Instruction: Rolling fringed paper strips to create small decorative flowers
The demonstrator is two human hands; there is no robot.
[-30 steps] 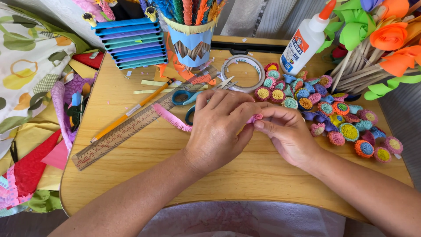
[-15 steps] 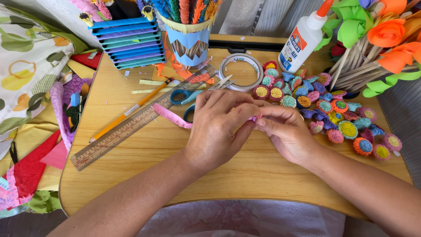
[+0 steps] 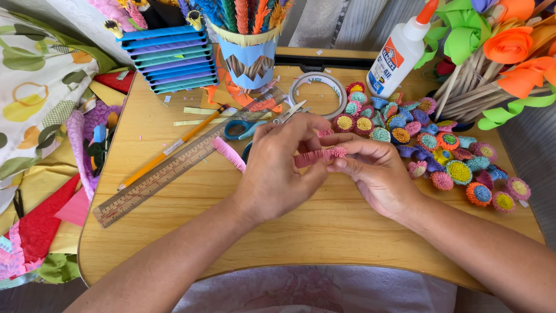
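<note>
A pink fringed paper strip (image 3: 313,157) stretches between both hands over the middle of the wooden table (image 3: 324,232). My right hand (image 3: 373,174) pinches its rolled end, a small pink coil, between thumb and fingertips. My left hand (image 3: 278,165) holds the loose part of the strip, which trails out to the left as a pink fringe (image 3: 230,153) lying on the table. Just right of my hands lies a pile of several finished paper flower coils (image 3: 431,142) in pink, blue, orange and yellow.
Blue-handled scissors (image 3: 255,124), a wooden ruler (image 3: 168,171) and a pencil (image 3: 171,148) lie left of the hands. Behind are a tape roll (image 3: 317,93), a glue bottle (image 3: 399,52), a blue paper cup (image 3: 249,55), stacked paper strips (image 3: 171,58) and paper flowers (image 3: 504,52).
The hands have opened apart a little; the pink coil and strip now show between them, where before the left hand covered them.
</note>
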